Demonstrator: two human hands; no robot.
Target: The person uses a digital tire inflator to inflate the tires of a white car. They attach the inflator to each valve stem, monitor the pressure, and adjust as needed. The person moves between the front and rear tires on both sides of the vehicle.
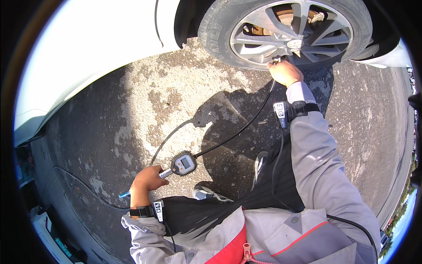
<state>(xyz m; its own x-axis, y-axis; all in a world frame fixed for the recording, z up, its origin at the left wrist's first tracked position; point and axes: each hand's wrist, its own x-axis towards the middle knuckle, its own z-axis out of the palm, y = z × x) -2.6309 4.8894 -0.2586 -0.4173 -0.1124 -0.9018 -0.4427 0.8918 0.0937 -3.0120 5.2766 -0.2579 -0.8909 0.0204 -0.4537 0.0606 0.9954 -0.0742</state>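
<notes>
My left hand (147, 179) is closed around the metal handle of a digital tire inflator gauge (185, 163). The gauge has a small display, buttons and a ribbed dark guard around its head. A black rubber hose (249, 123) curves from the gauge up to my right hand (286, 73). There my fingers grip the hose's end fitting (276, 60) at the lower edge of the alloy wheel (294, 44). Whether the fitting sits on the valve stem cannot be seen. The tire (214, 39) stands upright in the wheel arch.
A white car body (99, 39) fills the upper left. An air line (89, 188) trails over the rough pavement (165, 82) on the left. Another white vehicle (49, 236) is at lower left. My shoes (207, 193) are close below the gauge. Strapped devices with cables sit on both wrists.
</notes>
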